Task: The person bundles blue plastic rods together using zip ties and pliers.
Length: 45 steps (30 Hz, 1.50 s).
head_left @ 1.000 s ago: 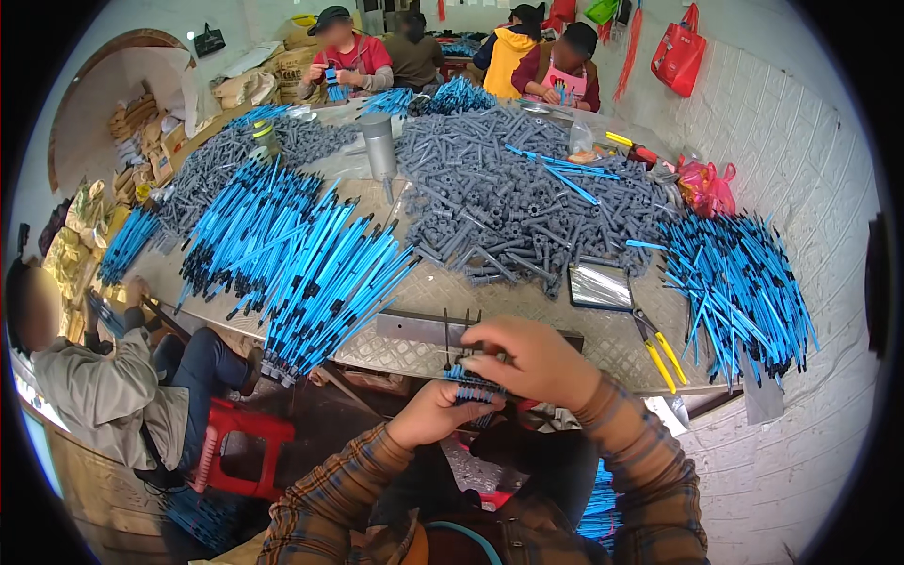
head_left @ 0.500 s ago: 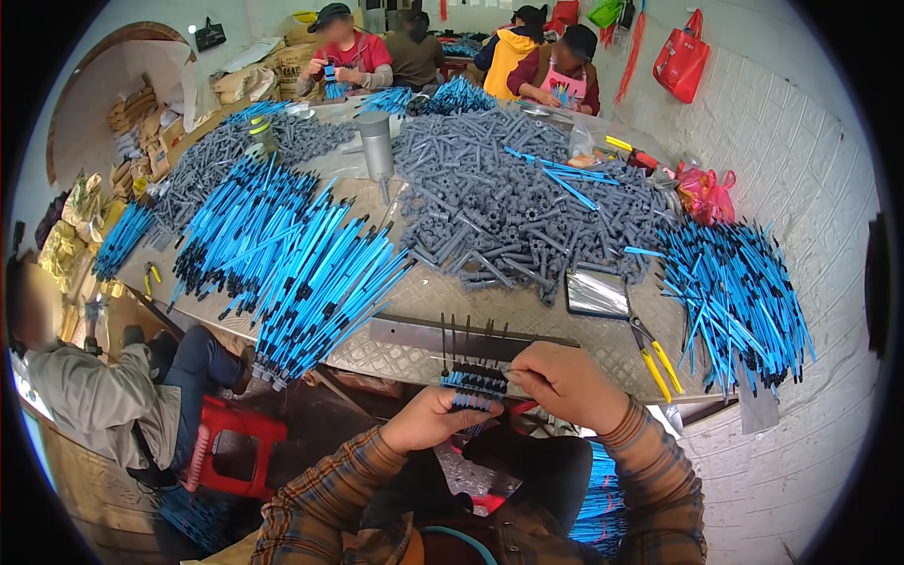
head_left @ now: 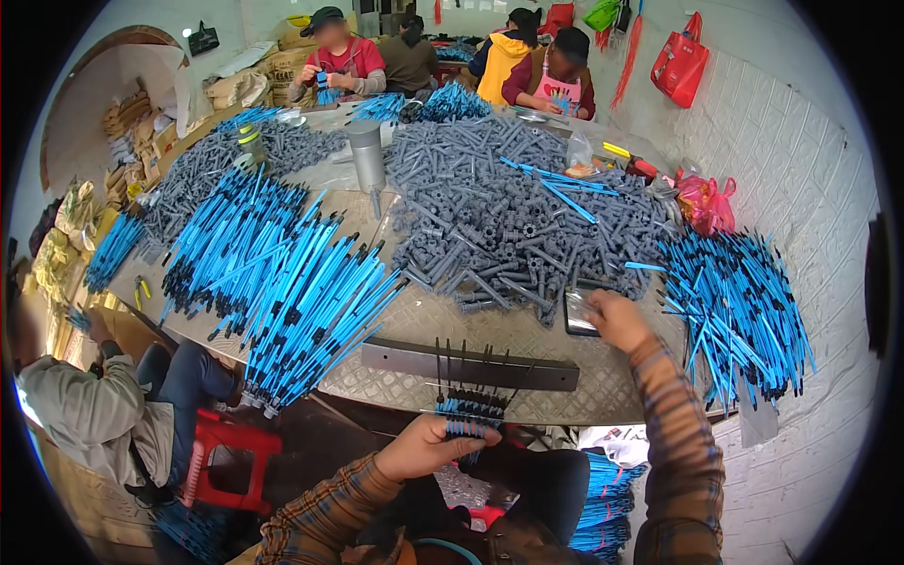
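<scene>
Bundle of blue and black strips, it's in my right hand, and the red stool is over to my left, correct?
Not quite: the head view shows the bundle in your left hand; your right hand is at the shallow box. The red stool is indeed to your left.

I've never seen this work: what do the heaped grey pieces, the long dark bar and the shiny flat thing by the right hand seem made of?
Grey pieces: probably matte plastic; their even color and repeated shapes look molded.
Long dark bar: likely metal, dull, crisp-edged.
Shiny flat thing: foil, metal or film; its silvery glare leaves it open.
</scene>
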Motion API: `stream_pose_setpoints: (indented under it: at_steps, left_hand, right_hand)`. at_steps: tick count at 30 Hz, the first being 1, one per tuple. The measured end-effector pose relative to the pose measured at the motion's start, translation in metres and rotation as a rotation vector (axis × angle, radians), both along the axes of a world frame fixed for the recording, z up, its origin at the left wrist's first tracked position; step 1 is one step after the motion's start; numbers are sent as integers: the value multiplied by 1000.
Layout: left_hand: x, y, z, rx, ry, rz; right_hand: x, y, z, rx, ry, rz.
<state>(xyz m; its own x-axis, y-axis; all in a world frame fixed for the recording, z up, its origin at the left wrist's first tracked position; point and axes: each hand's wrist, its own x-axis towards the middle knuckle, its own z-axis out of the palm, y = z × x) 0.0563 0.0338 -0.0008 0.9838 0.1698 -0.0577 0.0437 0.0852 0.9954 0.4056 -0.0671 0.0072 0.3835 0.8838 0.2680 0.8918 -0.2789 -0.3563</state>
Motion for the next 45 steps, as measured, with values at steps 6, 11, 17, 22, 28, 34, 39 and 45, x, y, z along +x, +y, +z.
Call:
stream_pose_setpoints:
  at_steps: [6, 11, 17, 22, 28, 34, 39, 45]
  left_hand:
    - [-3, 5, -2, -37, -18, 8]
    - [-2, 3, -4, -38, -41, 35]
    - [-5, -4, -4, -104, -49, 82]
    - [-6, -5, -7, -45, -96, 114]
    - [-3, -6, -6, -98, -86, 128]
    - [-2, -6, -4, -77, -82, 136]
    - [-1, -5, -2, -44, -80, 123]
    - [-2, -5, -2, -75, -76, 124]
  right_hand:
    - [19, 3, -16, -56, -170, -28]
    - [17, 1, -10, -8, -80, -40]
    - [5, -3, -7, -2, -161, -60]
    - [4, -6, -7, -46, -327, -92]
    - [-40, -13, 6, 120, -144, 94]
    - [-96, -29, 18, -86, -95, 266]
    - [-96, -28, 12, -105, -98, 249]
    - [-98, -21, 15, -109, -104, 270]
